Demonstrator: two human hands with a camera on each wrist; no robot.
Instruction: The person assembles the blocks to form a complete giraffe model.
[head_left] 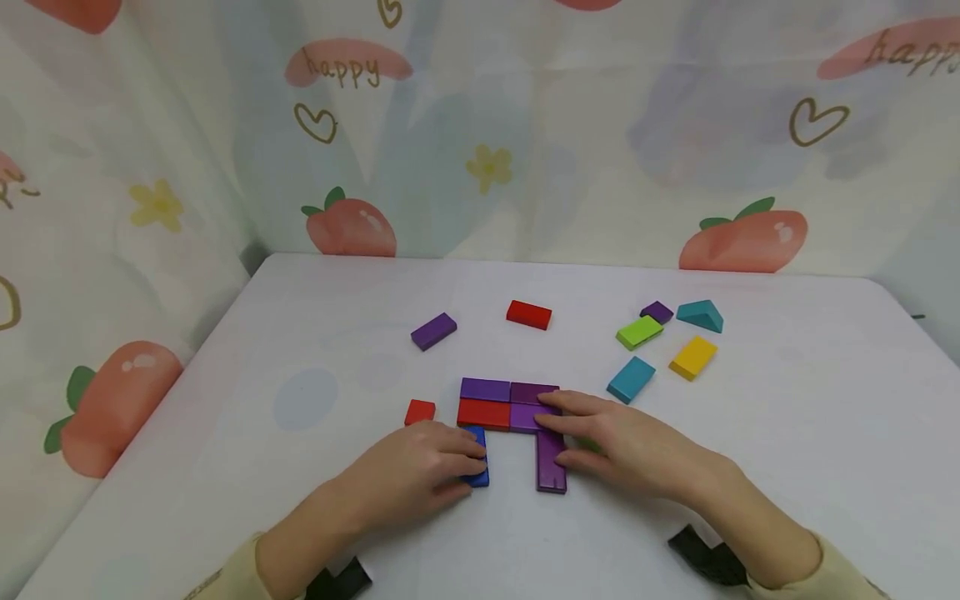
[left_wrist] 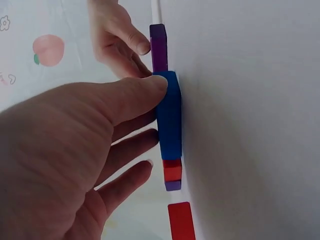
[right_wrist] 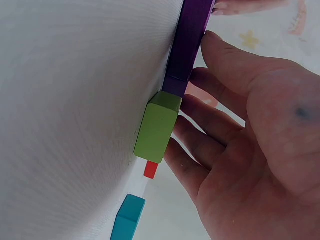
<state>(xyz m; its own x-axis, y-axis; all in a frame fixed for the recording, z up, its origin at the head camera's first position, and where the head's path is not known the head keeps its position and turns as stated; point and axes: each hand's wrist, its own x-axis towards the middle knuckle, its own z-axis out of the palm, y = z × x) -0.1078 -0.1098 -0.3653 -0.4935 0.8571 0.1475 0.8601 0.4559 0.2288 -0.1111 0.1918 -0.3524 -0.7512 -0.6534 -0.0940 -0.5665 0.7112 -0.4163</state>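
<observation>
My left hand (head_left: 420, 467) rests its fingertips on a blue block (head_left: 477, 479), and its thumb touches that block in the left wrist view; the other fingers are spread. My right hand (head_left: 630, 442) touches the upright purple block (head_left: 551, 467) with its thumb, while other fingertips lie on two purple blocks at the top right of the arrangement. A purple block (head_left: 485, 389) lies behind a red block (head_left: 483, 414) in the joined rows. Partly hidden beneath my right hand is a green block (right_wrist: 156, 132). A small red block (head_left: 420, 411) lies beside my left hand.
Farther back lie a purple block (head_left: 434, 331) and a red block (head_left: 529, 314). To the right are a lime block (head_left: 640, 332), a blue-green block (head_left: 631, 380), a yellow block (head_left: 693, 358), a teal triangle (head_left: 701, 315) and a small purple piece (head_left: 657, 312). A printed curtain hangs behind.
</observation>
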